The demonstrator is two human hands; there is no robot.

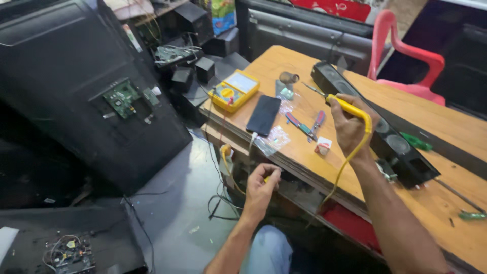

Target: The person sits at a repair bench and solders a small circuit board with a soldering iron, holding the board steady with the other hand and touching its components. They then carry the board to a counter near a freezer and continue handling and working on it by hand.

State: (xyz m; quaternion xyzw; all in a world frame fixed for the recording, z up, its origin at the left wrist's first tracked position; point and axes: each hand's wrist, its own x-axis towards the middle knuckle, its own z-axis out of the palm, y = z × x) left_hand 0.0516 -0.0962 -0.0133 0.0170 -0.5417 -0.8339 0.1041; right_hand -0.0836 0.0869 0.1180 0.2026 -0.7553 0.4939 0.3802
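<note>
L hand (261, 185) pinches yellow cord (350, 157) at table edge (304, 170); R hand (350, 127) grips soldering iron (345, 104) by handle. Light, stiff; cord limp.

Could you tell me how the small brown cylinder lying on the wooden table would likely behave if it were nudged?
The brown cylinder lies on its side on the wooden table, so it would probably roll rather than slide. It looks small, so likely light. Rolling right, the black speaker bar might stop it.
</note>
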